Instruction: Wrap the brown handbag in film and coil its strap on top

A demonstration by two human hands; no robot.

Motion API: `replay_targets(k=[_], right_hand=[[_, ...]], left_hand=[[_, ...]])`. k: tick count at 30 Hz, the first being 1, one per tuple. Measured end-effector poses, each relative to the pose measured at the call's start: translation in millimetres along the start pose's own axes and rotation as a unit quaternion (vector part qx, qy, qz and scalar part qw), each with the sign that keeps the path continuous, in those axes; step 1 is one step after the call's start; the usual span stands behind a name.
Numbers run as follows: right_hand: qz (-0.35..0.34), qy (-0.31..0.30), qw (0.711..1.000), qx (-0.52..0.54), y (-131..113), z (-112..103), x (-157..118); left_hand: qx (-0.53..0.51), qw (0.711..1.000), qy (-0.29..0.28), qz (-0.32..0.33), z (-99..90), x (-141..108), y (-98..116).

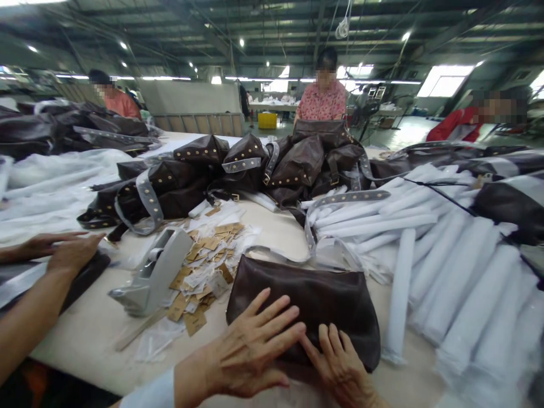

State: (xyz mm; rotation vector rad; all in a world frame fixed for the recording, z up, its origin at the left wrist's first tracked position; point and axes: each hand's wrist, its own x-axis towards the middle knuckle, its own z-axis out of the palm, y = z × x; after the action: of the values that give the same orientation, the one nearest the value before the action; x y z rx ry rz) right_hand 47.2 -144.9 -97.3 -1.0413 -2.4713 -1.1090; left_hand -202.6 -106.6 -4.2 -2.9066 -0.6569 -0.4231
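- Handbag, dark brown, lies on the desk towards five o'clock.
- Left hand lies on it, fingers spread wide.
- Right hand touches it, fingers bent; whether it grips, I can't tell.
- Brown tags lie at the bag's ten o'clock.

Legible text: none. Brown tags, heaped left of and beyond the fingers of the left hand, bear faint marks, too small to read.

Dark-brown bag, tan tags, white rolls, pink, apparently floral shirt
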Motion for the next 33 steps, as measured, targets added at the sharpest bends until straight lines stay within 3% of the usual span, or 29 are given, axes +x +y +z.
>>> replay_targets(k=[2,4,6,8,10,16,21,24,26,30,33], right_hand=[[0.020,-0.002,1.000,0.019,-1,-2,0],[0.042,-0.016,0.998,0.034,-1,-5,-1],[0.049,-0.016,0.998,0.039,0,-6,-1],[0.041,0.002,0.998,0.039,1,-5,-2],[0.053,0.018,0.997,0.053,-2,-1,-4],[0.112,0.061,0.986,0.104,-15,13,-15],[0.093,0.055,0.974,0.201,16,-4,-13],[0.109,0.017,0.925,0.364,53,-19,0],[0.177,0.011,0.896,0.406,72,-23,9],[0.293,0.035,0.872,0.390,92,-18,10],[0.366,0.023,0.886,0.285,108,-3,-4]], left_hand=[[-0.001,1.000,0.011,-0.026,7.7,32,5],[0.011,0.996,0.023,-0.087,31.0,56,4],[0.028,0.985,0.031,-0.168,58.2,67,0],[0.031,0.978,0.027,-0.207,76.3,67,-4],[0.015,0.982,0.011,-0.186,79.4,61,-7],[-0.086,0.995,-0.050,0.027,57.2,50,-3],[-0.081,0.995,-0.045,0.036,68.3,50,0],[-0.079,0.995,-0.041,0.040,73.2,49,0],[-0.071,0.996,-0.041,0.042,73.5,50,0],[-0.018,0.998,-0.014,0.051,69.6,55,3],[0.039,0.998,0.017,0.057,66.5,58,4]])
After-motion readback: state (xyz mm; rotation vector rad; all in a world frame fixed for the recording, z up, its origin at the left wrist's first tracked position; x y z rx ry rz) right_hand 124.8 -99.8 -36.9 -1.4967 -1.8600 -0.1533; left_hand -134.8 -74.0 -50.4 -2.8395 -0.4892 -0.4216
